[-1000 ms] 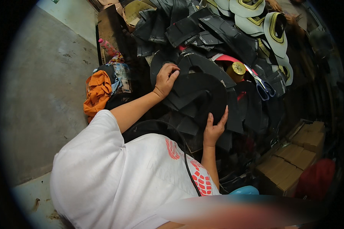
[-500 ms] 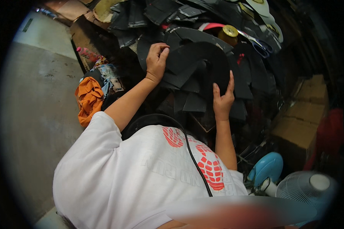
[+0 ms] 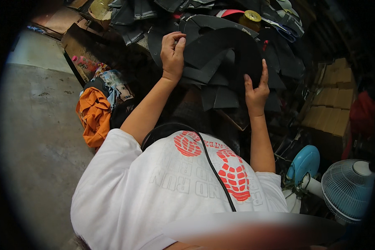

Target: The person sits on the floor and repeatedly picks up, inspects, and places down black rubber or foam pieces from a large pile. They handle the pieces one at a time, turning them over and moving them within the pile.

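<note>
Cluttered with dark cut pieces, the table (image 3: 233, 118) is running along the top of the view, grey concrete floor (image 3: 37, 137) lying to the left. Both hands are steadying one large curved black sheet (image 3: 233, 52) on top of the pile: the left hand (image 3: 172, 54) is curling its fingers (image 3: 176, 41) over the sheet's near-left edge, gripping it, while the right hand (image 3: 256, 89) is pressing open and flat against its lower right edge, probably keeping it from sliding. Scissors (image 3: 284, 27) are lying just beyond.
</note>
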